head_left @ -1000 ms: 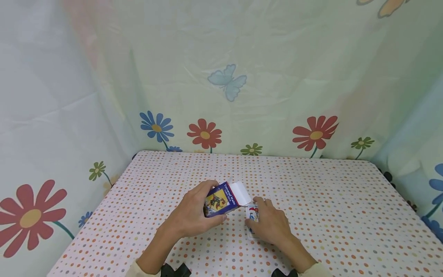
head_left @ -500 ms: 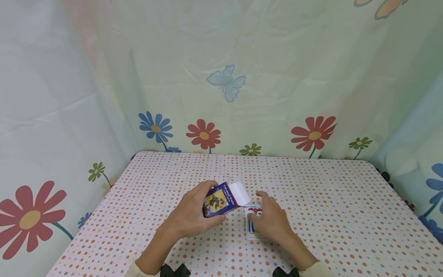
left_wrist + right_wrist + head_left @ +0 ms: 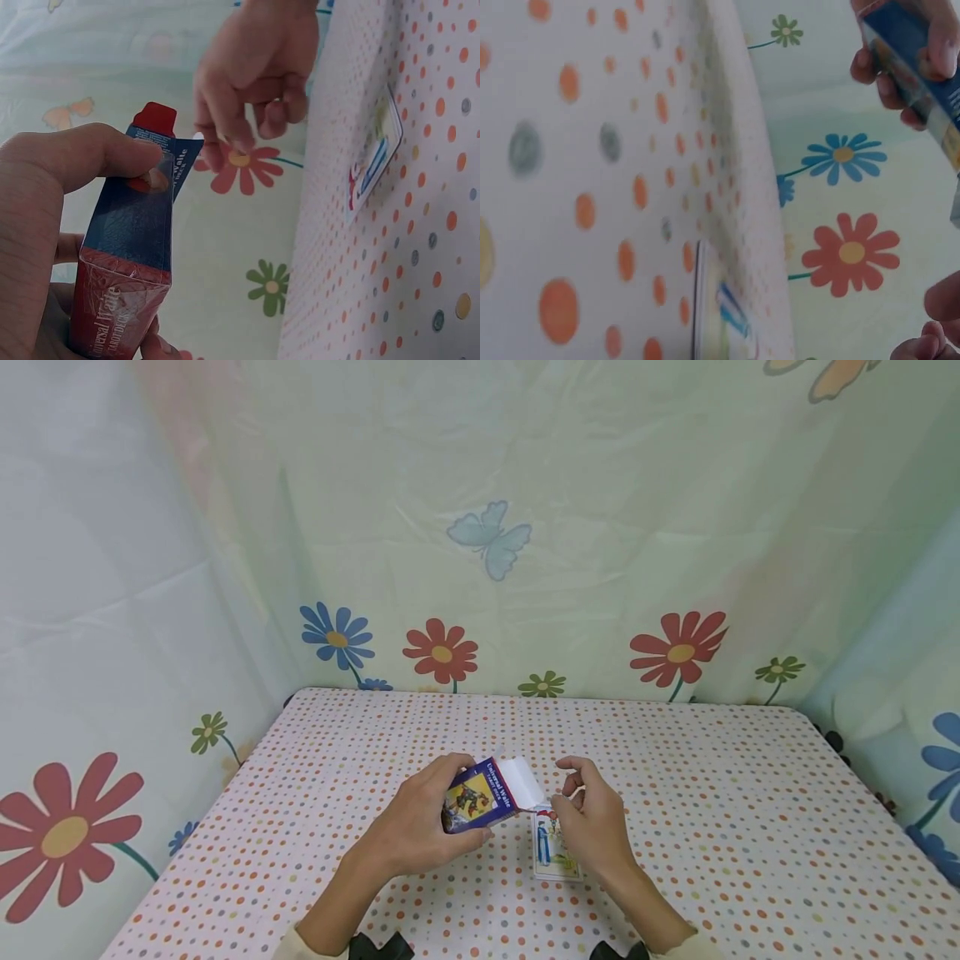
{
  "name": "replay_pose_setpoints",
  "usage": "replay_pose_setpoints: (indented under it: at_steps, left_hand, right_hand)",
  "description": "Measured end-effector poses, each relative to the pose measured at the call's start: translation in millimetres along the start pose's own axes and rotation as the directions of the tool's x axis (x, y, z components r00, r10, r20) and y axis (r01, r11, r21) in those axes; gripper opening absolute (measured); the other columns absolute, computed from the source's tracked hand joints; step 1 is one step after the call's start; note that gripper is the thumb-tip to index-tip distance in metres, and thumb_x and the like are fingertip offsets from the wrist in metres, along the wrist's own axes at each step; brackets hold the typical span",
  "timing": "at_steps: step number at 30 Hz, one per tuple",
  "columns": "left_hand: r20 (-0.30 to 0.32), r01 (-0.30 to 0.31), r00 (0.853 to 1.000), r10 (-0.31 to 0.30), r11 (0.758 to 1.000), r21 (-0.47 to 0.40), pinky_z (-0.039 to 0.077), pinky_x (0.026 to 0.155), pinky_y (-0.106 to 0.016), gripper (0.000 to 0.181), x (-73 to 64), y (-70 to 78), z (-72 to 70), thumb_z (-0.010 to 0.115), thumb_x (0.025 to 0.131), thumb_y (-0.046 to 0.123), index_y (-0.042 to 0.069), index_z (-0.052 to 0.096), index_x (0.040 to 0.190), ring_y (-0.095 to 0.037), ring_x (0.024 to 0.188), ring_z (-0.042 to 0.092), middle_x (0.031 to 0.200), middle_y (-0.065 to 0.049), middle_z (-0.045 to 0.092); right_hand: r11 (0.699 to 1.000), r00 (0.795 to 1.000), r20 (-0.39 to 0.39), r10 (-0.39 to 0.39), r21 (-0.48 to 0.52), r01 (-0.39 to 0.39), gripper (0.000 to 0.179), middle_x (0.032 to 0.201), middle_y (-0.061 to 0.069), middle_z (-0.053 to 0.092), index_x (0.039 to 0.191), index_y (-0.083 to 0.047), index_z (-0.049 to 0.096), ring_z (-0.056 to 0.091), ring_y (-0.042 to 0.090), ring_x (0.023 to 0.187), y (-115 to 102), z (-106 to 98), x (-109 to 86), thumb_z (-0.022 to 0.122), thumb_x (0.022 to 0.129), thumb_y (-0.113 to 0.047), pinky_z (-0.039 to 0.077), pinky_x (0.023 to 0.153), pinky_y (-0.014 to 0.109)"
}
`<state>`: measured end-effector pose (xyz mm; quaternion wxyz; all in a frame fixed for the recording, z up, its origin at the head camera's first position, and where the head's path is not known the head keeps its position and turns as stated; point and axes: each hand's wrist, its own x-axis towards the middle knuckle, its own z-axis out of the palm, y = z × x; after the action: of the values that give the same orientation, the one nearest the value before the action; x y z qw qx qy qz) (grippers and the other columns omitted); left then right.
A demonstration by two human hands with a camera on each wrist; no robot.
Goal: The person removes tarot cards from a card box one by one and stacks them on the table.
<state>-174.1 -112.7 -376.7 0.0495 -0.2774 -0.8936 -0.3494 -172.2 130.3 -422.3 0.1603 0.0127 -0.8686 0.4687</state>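
My left hand [image 3: 416,827] grips a blue tarot deck box [image 3: 474,797], thumb along its near edge and fingers behind. Tilted above the table, the box has its white end flap [image 3: 522,782] unfolded toward the right. My right hand [image 3: 597,825] hovers just right of that flap with loosely bent fingers; nothing shows between them. In the left wrist view, a gap separates this right hand [image 3: 255,82] from the box [image 3: 131,225]. Below it, a small stack of picture cards [image 3: 553,853] lies face up on the table, partly covered by the hand in the head view.
A white cloth with coloured dots covers the table [image 3: 360,735]. Behind it hangs a pale curtain [image 3: 585,568] printed with flowers and a butterfly; similar cloth hangs at both sides.
My right hand has lifted off the cards, its fingers bending, which uncovers more of the top card. The left hand and box have stayed almost still.
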Motion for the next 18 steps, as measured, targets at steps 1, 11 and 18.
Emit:
replay_pose_setpoints:
  at_steps: [1, 11, 18]
  left_hand:
    - [0.001, 0.000, 1.000, 0.000, 1.000, -0.001, 0.052, 0.077, -0.026, 0.075, -0.1, 0.0, 0.1, 0.082, 0.079, 0.037, 0.017, 0.047, 0.143, -0.010, 0.093, 0.055, 0.123, 0.005, 0.058]
    - [0.025, -0.002, 1.000, 0.002, 1.000, -0.001, 0.052, 0.077, -0.026, 0.076, 0.1, 0.6, 1.5, 0.082, 0.079, 0.039, 0.015, 0.047, 0.143, -0.010, 0.094, 0.055, 0.122, 0.005, 0.059]
    - [0.037, -0.006, 0.999, 0.006, 1.000, 0.004, 0.052, 0.078, -0.026, 0.076, 0.5, -0.1, 2.1, 0.082, 0.080, 0.041, 0.015, 0.047, 0.142, -0.009, 0.094, 0.055, 0.122, 0.006, 0.058]
  right_hand:
    - [1.000, 1.000, -0.015, -0.011, 0.029, 0.012, 0.040, 0.092, 0.005, 0.053, 0.128, -0.009, 0.057, 0.045, 0.012, 0.062, -2.2, -0.7, -0.7, 0.057, 0.089, 0.001, 0.038, 0.052, 0.024]
    - [0.978, 0.989, -0.142, -0.036, 0.200, 0.064, 0.020, 0.095, 0.001, 0.062, 0.118, -0.010, 0.065, 0.057, 0.016, 0.085, -21.6, -3.8, -9.5, 0.059, 0.099, -0.005, 0.049, 0.065, 0.022]
    - [0.943, 0.985, -0.138, -0.101, 0.301, 0.139, 0.019, 0.093, 0.001, 0.071, 0.112, -0.008, 0.070, 0.065, 0.013, 0.084, -29.1, -5.2, -13.1, 0.067, 0.095, -0.001, 0.056, 0.061, 0.025]
